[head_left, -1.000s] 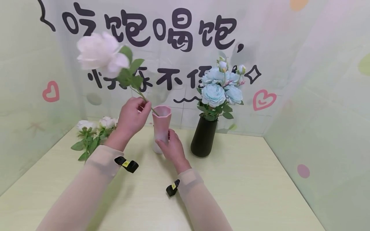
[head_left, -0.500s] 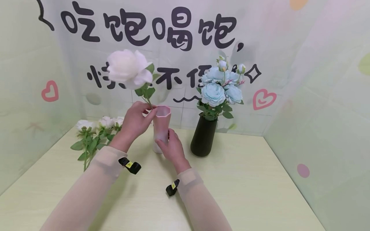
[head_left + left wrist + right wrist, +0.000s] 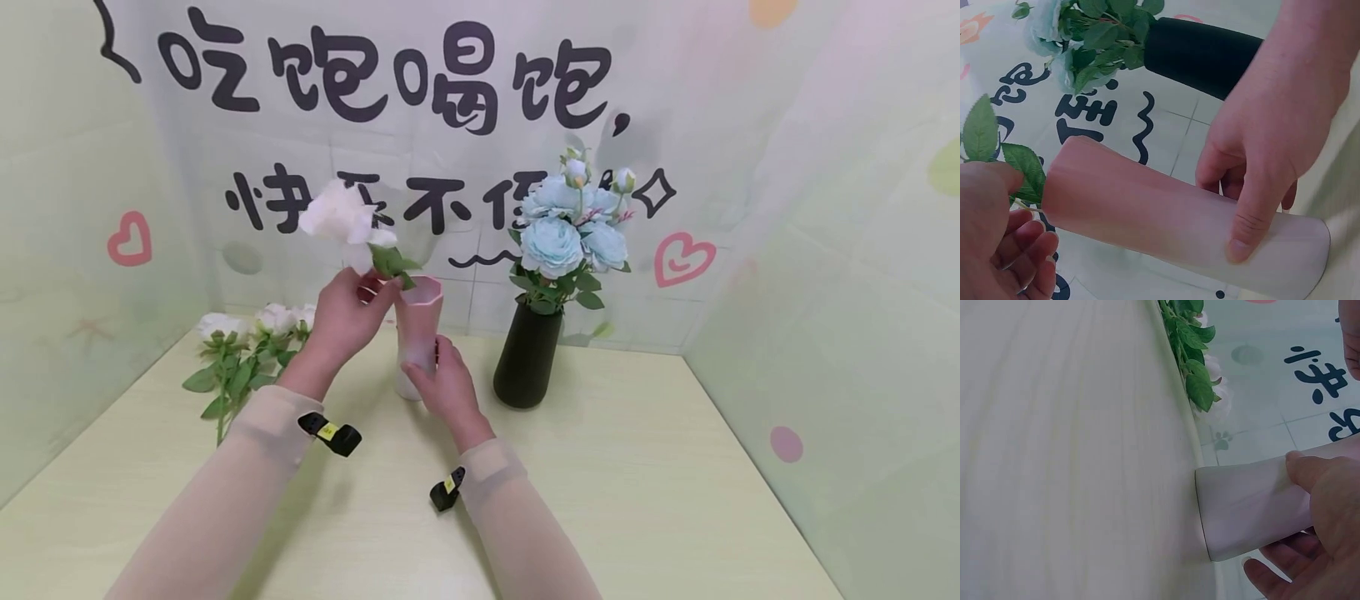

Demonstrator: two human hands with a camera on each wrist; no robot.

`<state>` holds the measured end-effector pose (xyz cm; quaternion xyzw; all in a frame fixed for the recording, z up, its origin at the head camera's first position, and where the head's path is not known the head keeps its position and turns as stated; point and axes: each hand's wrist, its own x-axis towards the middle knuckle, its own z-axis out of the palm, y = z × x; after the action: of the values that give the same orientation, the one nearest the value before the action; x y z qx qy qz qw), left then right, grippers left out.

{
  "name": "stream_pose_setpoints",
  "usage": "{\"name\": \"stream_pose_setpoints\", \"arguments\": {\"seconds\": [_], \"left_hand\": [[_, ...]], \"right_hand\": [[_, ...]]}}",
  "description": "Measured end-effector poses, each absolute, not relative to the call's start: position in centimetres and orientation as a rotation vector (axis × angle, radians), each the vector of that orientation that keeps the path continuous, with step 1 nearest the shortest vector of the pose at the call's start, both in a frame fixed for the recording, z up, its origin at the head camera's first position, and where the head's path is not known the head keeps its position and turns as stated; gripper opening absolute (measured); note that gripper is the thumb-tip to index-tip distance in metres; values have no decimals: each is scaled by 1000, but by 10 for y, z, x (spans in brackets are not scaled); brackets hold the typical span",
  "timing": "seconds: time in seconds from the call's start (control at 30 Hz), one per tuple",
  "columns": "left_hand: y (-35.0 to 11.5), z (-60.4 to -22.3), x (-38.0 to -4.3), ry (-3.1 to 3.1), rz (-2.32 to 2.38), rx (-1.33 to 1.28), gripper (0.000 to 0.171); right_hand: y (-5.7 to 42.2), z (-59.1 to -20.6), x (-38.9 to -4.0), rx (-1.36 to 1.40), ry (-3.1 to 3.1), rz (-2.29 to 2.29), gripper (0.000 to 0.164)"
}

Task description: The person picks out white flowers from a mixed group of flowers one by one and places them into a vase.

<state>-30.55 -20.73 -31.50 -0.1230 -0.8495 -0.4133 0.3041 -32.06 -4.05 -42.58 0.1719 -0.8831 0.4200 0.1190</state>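
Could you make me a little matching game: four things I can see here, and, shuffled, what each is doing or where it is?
Column one:
1. Left hand
2. Right hand
3. Black vase
4. Loose white flowers

Column two:
A. Lying on the table
B. Holding a white flower at the pink-and-white vase
C. Containing light blue flowers
D. Gripping the pink-and-white vase

Right pairs: 1-B, 2-D, 3-C, 4-A

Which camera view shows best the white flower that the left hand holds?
The head view: there the white flower shows bloom and leaves. The left wrist view shows only leaves and some stem; the right wrist view, none of it.
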Motion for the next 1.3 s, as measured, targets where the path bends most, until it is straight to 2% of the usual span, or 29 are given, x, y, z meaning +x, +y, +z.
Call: {"name": "stream_pose_setpoints", "arguments": {"seconds": [0.33,0.53,1.3], "left_hand": [[-210,-317,-303,-2264,-1157,-178,36],[-207,-317,-307,-2232,-1251,-230,30],[-218,-334,-300,-2274,-1283,-187,28]], "right_hand": [[-40,-426,-320,507,-2565,1249,64],[-41,-424,-319,495,-2572,1245,64],[-42,-426,-319,487,-2578,1235,64]]}}
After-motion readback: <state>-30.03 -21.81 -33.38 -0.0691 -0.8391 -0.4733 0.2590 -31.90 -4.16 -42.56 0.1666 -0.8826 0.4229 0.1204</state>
